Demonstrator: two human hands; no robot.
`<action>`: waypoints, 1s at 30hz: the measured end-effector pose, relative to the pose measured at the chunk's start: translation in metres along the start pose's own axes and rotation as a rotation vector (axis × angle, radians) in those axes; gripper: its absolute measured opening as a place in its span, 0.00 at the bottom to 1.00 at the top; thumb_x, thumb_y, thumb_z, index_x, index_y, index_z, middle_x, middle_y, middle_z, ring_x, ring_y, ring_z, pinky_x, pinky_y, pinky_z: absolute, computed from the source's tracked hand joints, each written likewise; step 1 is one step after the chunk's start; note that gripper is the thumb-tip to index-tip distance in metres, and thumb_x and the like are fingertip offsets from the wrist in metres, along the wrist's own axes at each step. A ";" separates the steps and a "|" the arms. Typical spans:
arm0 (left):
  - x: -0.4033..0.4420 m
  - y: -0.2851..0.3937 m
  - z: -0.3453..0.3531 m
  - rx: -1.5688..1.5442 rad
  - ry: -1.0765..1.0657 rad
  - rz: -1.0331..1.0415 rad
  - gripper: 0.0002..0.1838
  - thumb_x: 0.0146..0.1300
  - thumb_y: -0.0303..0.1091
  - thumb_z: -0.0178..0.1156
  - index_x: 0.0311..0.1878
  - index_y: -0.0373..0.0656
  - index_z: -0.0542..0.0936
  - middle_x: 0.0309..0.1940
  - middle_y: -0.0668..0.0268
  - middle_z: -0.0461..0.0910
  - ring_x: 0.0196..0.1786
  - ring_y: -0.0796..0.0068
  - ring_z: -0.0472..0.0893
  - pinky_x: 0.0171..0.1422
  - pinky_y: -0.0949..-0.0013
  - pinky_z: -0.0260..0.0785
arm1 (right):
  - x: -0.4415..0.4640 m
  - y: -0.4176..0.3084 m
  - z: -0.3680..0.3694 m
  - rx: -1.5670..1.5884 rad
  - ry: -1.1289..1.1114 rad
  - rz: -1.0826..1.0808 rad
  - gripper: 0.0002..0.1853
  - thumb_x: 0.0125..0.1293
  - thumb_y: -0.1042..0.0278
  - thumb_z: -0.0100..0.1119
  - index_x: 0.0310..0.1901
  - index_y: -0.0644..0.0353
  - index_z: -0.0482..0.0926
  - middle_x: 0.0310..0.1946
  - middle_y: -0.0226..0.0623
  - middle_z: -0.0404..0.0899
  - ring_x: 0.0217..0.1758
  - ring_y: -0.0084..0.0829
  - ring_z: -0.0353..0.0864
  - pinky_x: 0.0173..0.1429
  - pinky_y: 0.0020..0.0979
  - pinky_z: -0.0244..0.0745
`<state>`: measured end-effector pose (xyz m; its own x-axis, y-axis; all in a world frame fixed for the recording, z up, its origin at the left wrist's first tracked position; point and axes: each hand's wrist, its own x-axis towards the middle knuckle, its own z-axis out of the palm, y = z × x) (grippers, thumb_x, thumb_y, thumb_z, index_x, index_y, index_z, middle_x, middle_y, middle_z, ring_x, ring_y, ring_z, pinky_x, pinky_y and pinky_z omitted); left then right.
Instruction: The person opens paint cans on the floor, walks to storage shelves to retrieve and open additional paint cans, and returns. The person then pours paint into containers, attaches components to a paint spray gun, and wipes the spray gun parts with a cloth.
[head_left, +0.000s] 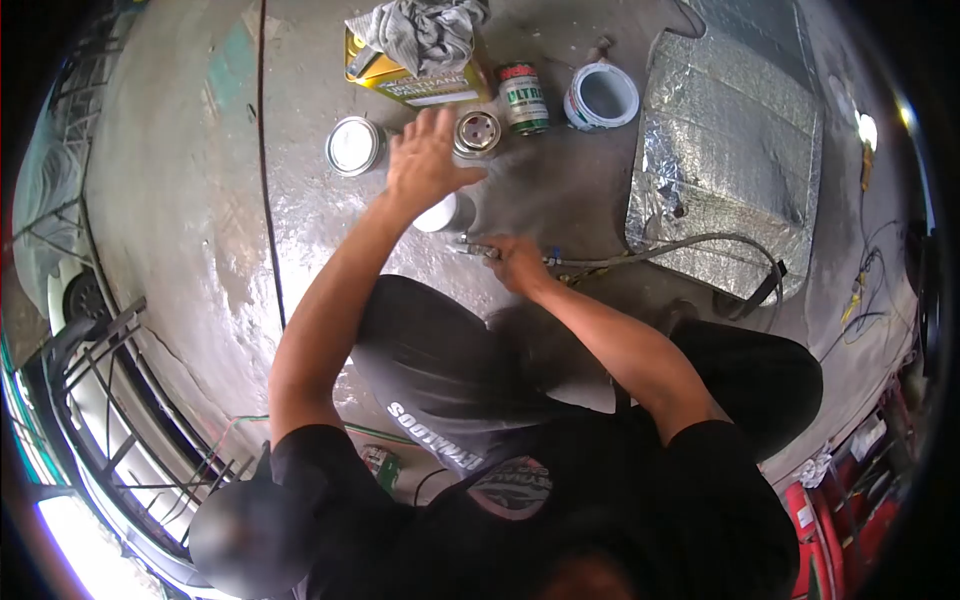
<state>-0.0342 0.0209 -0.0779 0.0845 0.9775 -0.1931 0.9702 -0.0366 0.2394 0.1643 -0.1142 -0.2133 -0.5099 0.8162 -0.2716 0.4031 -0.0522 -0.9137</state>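
My left hand (425,165) is open, fingers spread, above the floor between two cans. To its left is a can with a pale lid (354,147). At its right edge sits a small tin (477,132) with a holed top. My right hand (520,265) is closed on a metal spray gun (474,247) with a hose (640,256) running off to the right. A white cup (437,214) stands just beyond the gun, below my left palm; whether it joins the gun, I cannot tell.
Behind the hands stand a yellow rectangular can (425,88) topped by a grey rag (420,32), a green-and-red can (524,100) and an open white pail (602,97). Foil-covered boxing (730,160) lies to the right. A dark line (264,150) crosses the floor at left.
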 end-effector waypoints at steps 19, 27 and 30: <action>-0.087 -0.001 -0.134 -0.179 0.349 -0.243 0.41 0.54 0.33 0.79 0.70 0.38 0.71 0.47 0.47 0.88 0.53 0.49 0.89 0.57 0.51 0.80 | 0.039 -0.031 -0.025 -0.033 -0.061 0.200 0.21 0.67 0.66 0.67 0.62 0.50 0.86 0.52 0.51 0.88 0.56 0.53 0.86 0.63 0.47 0.79; -0.125 -0.061 -0.063 -0.190 0.214 -0.310 0.43 0.51 0.34 0.79 0.70 0.39 0.70 0.50 0.45 0.85 0.53 0.44 0.87 0.57 0.48 0.78 | 0.112 -0.027 -0.019 -0.171 0.053 0.012 0.21 0.65 0.62 0.70 0.58 0.56 0.86 0.50 0.51 0.88 0.56 0.53 0.87 0.62 0.48 0.80; -0.123 -0.083 -0.014 -0.205 0.153 -0.340 0.45 0.49 0.35 0.80 0.70 0.41 0.69 0.51 0.46 0.85 0.54 0.42 0.86 0.58 0.46 0.77 | 0.127 -0.031 -0.030 -0.141 -0.052 0.042 0.22 0.64 0.61 0.72 0.60 0.56 0.86 0.50 0.51 0.88 0.56 0.52 0.87 0.62 0.47 0.80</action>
<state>-0.1288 -0.0929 -0.0605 -0.2818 0.9471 -0.1534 0.8708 0.3196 0.3736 0.1101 0.0080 -0.2102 -0.5277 0.7836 -0.3277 0.5260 -0.0014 -0.8505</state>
